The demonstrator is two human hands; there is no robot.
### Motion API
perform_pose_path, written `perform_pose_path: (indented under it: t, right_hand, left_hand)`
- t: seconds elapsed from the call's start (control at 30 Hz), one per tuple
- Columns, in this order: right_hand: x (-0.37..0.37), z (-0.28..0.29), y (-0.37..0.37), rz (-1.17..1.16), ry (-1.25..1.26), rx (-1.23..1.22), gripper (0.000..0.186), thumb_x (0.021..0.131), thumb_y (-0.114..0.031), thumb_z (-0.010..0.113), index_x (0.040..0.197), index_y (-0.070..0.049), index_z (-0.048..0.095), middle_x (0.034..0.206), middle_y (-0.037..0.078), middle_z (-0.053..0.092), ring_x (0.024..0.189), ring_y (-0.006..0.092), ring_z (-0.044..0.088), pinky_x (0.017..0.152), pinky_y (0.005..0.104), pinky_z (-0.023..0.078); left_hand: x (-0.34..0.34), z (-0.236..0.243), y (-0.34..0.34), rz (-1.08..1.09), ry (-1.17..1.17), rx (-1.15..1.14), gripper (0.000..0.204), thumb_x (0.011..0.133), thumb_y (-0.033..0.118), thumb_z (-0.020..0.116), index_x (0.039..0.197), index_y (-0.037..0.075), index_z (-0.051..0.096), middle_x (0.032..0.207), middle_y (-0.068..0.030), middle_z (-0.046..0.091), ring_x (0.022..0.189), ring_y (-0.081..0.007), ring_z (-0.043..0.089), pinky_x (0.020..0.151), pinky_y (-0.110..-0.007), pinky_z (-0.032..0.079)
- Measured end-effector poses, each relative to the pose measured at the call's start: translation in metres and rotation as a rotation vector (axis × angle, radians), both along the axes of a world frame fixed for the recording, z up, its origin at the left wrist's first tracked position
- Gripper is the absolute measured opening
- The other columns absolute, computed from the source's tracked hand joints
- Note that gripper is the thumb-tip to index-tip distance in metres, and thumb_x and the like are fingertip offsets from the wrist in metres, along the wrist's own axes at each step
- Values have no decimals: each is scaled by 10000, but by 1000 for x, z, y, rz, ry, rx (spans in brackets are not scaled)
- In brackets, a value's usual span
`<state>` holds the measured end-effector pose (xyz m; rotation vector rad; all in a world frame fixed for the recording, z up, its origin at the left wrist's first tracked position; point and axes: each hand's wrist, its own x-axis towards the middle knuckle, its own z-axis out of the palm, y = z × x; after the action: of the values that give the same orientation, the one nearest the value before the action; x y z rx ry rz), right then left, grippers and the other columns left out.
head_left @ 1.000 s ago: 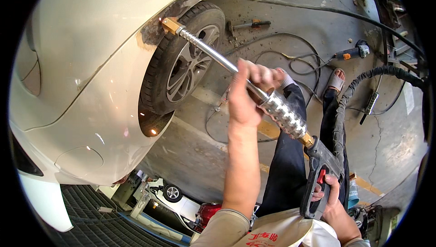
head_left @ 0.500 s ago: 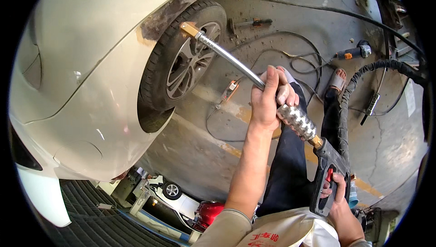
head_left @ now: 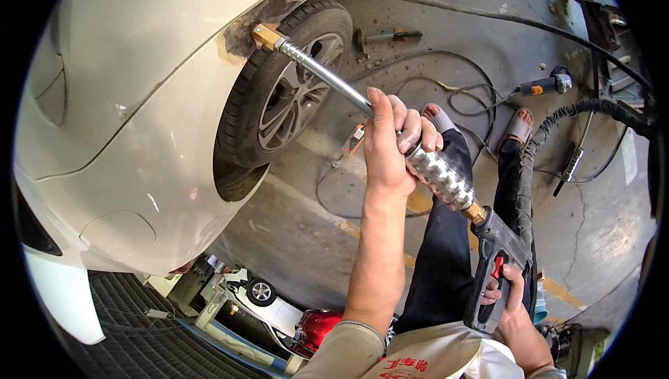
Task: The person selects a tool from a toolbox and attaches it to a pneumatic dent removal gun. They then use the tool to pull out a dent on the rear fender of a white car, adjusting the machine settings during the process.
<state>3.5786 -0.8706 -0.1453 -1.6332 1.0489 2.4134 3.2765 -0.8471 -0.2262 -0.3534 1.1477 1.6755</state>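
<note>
A long steel slide-hammer puller (head_left: 322,71) slopes from a white car body (head_left: 129,170) down toward me. Its brass head (head_left: 266,35) is at the bare, dark, scraped patch (head_left: 247,22) on the wheel arch above a tyre (head_left: 240,100). My left hand (head_left: 394,142) is closed round the steel shaft at the top of the knurled sliding weight (head_left: 446,180). My right hand (head_left: 509,288) grips the black gun handle (head_left: 481,309) by its red trigger switch. A thick wrapped cable (head_left: 529,170) runs alongside the gun.
An angle grinder (head_left: 547,85), looped cables (head_left: 453,90), an orange-handled tool (head_left: 352,142) and other tools lie on the concrete floor (head_left: 279,240). Metal equipment (head_left: 589,3) stands at right. A second hose (head_left: 453,4) crosses from the fender. My sandalled feet (head_left: 519,125) are below. Another white car (head_left: 279,316) is behind.
A second ago the brass head was at the patch with a glow; half a second ago it was lower, over the wheel. Now it is back up at the patch, and my left hand has moved up-left.
</note>
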Motion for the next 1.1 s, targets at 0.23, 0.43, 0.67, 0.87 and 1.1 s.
perform_pose_path:
  t: [0.23, 0.43, 0.67, 0.87, 1.1]
  right_hand:
    - [-2, 1, 0, -5, 34, 17, 236, 782, -277, 568, 906, -76, 553, 620, 26, 482, 460, 93, 418, 457, 224, 373]
    - [-3, 1, 1, -10, 9, 1, 233, 782, -275, 569, 902, -76, 557, 618, 27, 486, 457, 92, 419, 456, 221, 381]
    - [-1, -1, 3, -18, 19, -20, 269, 769, -277, 578, 920, -55, 554, 616, 32, 487, 463, 91, 431, 459, 220, 391]
    - [0, 0, 1, -14, 22, -22, 318, 761, -282, 582, 955, -32, 556, 620, 39, 491, 467, 94, 431, 474, 233, 403]
    - [1, 2, 1, -1, -5, -38, 302, 752, -283, 591, 918, -35, 544, 632, 49, 502, 470, 100, 430, 480, 242, 401]
  left_hand:
    - [-2, 5, 0, -6, 3, 31, 498, 899, 602, 382, 666, 169, 306, 478, 58, 258, 484, -134, 436, 544, -313, 409]
    - [-2, -1, 0, -3, -3, 40, 494, 900, 600, 382, 667, 170, 310, 479, 59, 264, 483, -133, 437, 542, -318, 410]
    - [-1, -1, 4, -1, -12, 35, 494, 902, 601, 373, 665, 173, 309, 475, 64, 258, 481, -130, 433, 542, -314, 405]
    - [-2, -1, 2, -12, -26, 37, 497, 904, 604, 363, 658, 177, 305, 464, 66, 255, 473, -128, 427, 539, -309, 400]
    - [-1, -4, 3, -3, -48, 57, 499, 910, 602, 348, 649, 178, 304, 450, 65, 246, 465, -128, 424, 532, -305, 395]
